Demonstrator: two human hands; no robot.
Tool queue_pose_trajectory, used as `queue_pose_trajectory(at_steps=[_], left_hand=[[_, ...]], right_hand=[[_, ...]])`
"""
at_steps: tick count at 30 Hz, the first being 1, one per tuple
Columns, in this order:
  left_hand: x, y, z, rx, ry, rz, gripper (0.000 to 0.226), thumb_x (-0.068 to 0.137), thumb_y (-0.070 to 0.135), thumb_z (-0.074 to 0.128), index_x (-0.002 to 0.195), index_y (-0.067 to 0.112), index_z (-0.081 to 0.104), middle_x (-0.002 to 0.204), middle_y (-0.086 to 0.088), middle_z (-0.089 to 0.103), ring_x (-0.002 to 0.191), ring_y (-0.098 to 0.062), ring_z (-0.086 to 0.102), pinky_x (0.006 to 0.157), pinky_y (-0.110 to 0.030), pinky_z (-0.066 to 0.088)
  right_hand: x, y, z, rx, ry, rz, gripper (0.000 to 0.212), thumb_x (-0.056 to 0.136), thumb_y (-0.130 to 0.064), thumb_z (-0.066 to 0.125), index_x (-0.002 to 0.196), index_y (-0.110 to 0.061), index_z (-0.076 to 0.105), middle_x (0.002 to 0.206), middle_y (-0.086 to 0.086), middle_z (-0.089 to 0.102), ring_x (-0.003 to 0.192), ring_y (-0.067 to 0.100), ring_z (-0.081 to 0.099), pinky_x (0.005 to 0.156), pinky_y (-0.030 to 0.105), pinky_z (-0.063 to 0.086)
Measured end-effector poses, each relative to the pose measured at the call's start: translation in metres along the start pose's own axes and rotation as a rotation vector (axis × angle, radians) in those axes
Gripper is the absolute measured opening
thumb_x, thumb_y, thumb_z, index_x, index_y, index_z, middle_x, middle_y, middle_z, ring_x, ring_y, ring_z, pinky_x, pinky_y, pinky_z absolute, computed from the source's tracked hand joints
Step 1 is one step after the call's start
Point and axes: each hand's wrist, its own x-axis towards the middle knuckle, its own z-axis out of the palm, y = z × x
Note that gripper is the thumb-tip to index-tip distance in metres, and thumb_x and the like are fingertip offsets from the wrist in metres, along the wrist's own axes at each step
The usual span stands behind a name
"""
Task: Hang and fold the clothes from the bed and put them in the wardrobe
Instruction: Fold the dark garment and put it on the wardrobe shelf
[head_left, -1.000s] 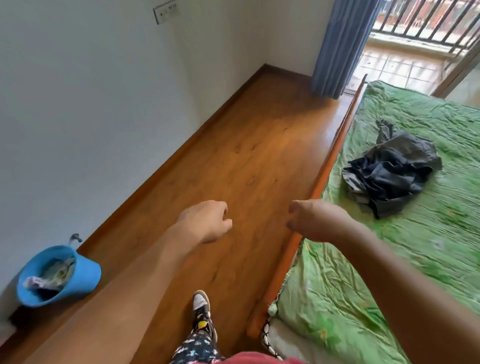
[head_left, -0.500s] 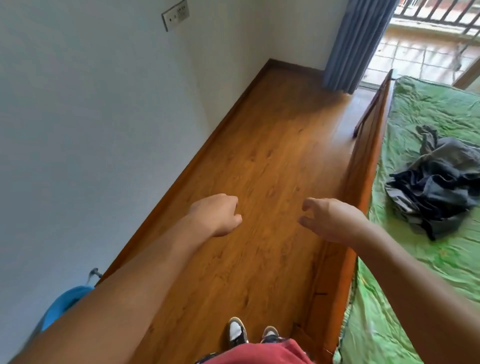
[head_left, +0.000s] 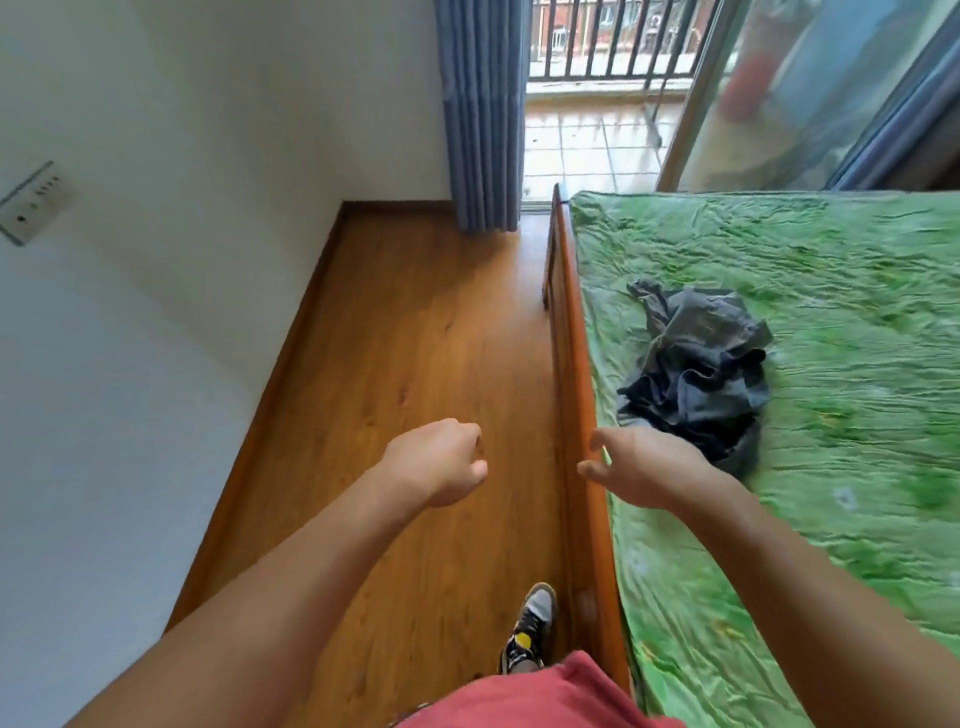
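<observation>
- Loosely crumpled, a dark grey garment (head_left: 701, 374) lies in a heap on the bed, close to the bed's left edge (what kind of garment it is cannot be told from the folds).
- Under it spreads a wrinkled green bedsheet (head_left: 857, 312), which covers the whole mattress in view.
- The right hand (head_left: 654, 467) hangs in the air over the near-left edge of the bed, just short of the heap; its fingers are relaxed and slightly bent, the thumb held apart, and it holds nothing. Whether it touches the cloth cannot be told.
- Along the bed's left side runs a wooden side rail (head_left: 574, 364), orange-brown, with the right hand's fingertips over it.
- The left hand (head_left: 436, 462) is held out over the floor, well apart from the garment; its fingers are curled under into the palm, and nothing is in it.
- Below the arms, a red shirt (head_left: 535, 696) shows at the bottom edge, and one grey, black and yellow sneaker (head_left: 530, 623) stands just beside the rail.
- A wooden plank floor (head_left: 415, 338) fills the strip between the bed and a white wall (head_left: 156, 312), which carries a socket plate (head_left: 31, 200).
- At the far end hangs a blue-grey curtain (head_left: 480, 114), beside an open doorway onto a tiled balcony (head_left: 587, 150) with a dark railing (head_left: 613, 36).
- To the right of that doorway stands a glass sliding door (head_left: 810, 88).
</observation>
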Motion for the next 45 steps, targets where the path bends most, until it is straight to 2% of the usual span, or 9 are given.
queue_pose_trajectory(at_steps=[4, 11, 16, 20, 28, 33, 37, 41, 45], left_hand=[[0.09, 0.045, -0.026, 0.049, -0.026, 0.108, 0.037, 0.1, 0.042, 0.054, 0.132, 0.023, 0.056, 0.125, 0.002, 0.062, 0.1, -0.014, 0.064, 0.076, -0.026, 0.056], [0.229, 0.128, -0.061, 0.201, -0.133, 0.36, 0.023, 0.097, 0.042, 0.05, 0.108, 0.024, 0.058, 0.104, 0.005, 0.059, 0.086, -0.017, 0.061, 0.071, -0.036, 0.057], [0.332, 0.19, -0.065, 0.324, -0.23, 0.552, 0.037, 0.096, 0.039, 0.049, 0.125, 0.018, 0.057, 0.118, -0.003, 0.06, 0.104, -0.027, 0.062, 0.085, -0.045, 0.057], [0.419, 0.233, -0.063, 0.427, -0.303, 0.728, 0.034, 0.095, 0.034, 0.049, 0.126, 0.019, 0.055, 0.112, -0.004, 0.056, 0.095, -0.028, 0.062, 0.078, -0.047, 0.058], [0.565, 0.29, -0.072, 0.6, -0.447, 0.915, 0.029, 0.096, 0.027, 0.05, 0.121, 0.015, 0.056, 0.118, -0.007, 0.054, 0.101, -0.031, 0.062, 0.082, -0.047, 0.057], [0.606, 0.313, -0.043, 0.699, -0.497, 0.958, 0.028, 0.096, 0.027, 0.048, 0.121, 0.017, 0.055, 0.118, -0.006, 0.052, 0.101, -0.031, 0.062, 0.08, -0.045, 0.055], [0.624, 0.317, 0.005, 0.799, -0.532, 0.974, 0.033, 0.098, 0.032, 0.048, 0.129, 0.022, 0.052, 0.125, -0.006, 0.049, 0.108, -0.033, 0.06, 0.071, -0.039, 0.042], [0.644, 0.32, 0.05, 0.818, -0.551, 0.918, 0.028, 0.093, 0.029, 0.051, 0.12, 0.024, 0.058, 0.129, -0.009, 0.049, 0.108, -0.033, 0.058, 0.087, -0.044, 0.052], [0.671, 0.328, 0.096, 0.894, -0.621, 0.898, 0.041, 0.093, 0.027, 0.05, 0.133, 0.037, 0.053, 0.136, -0.009, 0.033, 0.122, -0.036, 0.043, 0.097, -0.052, 0.048]], right_hand=[[0.038, 0.062, -0.038, 0.037, 0.011, 0.102, 0.044, 0.095, -0.063, 0.045, 0.122, -0.029, 0.054, 0.116, 0.0, 0.066, 0.102, 0.023, 0.063, 0.074, 0.037, 0.051], [0.071, 0.161, -0.058, 0.163, -0.018, 0.328, 0.033, 0.093, -0.057, 0.048, 0.107, -0.027, 0.052, 0.11, 0.003, 0.066, 0.096, 0.027, 0.063, 0.075, 0.038, 0.052], [0.104, 0.217, -0.053, 0.253, -0.078, 0.504, 0.04, 0.096, -0.055, 0.047, 0.121, -0.025, 0.053, 0.121, 0.006, 0.065, 0.105, 0.03, 0.063, 0.074, 0.038, 0.047], [0.143, 0.253, -0.054, 0.353, -0.1, 0.662, 0.044, 0.097, -0.054, 0.044, 0.128, -0.024, 0.05, 0.126, 0.004, 0.062, 0.109, 0.03, 0.06, 0.083, 0.042, 0.052], [0.224, 0.295, -0.053, 0.483, -0.147, 0.908, 0.04, 0.099, -0.052, 0.043, 0.126, -0.024, 0.049, 0.125, 0.006, 0.06, 0.11, 0.034, 0.06, 0.075, 0.04, 0.044], [0.251, 0.294, -0.023, 0.585, -0.136, 0.974, 0.034, 0.098, -0.048, 0.047, 0.121, -0.022, 0.05, 0.124, 0.01, 0.055, 0.116, 0.035, 0.056, 0.083, 0.044, 0.045], [0.268, 0.291, 0.021, 0.675, -0.188, 0.978, 0.036, 0.098, -0.046, 0.049, 0.124, -0.022, 0.05, 0.125, 0.011, 0.052, 0.119, 0.036, 0.051, 0.088, 0.047, 0.047], [0.287, 0.299, 0.063, 0.765, -0.235, 0.945, 0.037, 0.098, -0.045, 0.05, 0.128, -0.022, 0.045, 0.131, 0.012, 0.045, 0.122, 0.037, 0.046, 0.09, 0.05, 0.046], [0.315, 0.317, 0.097, 0.861, -0.384, 0.848, 0.044, 0.099, -0.041, 0.049, 0.142, -0.035, 0.041, 0.147, 0.012, 0.027, 0.132, 0.038, 0.032, 0.093, 0.051, 0.042]])
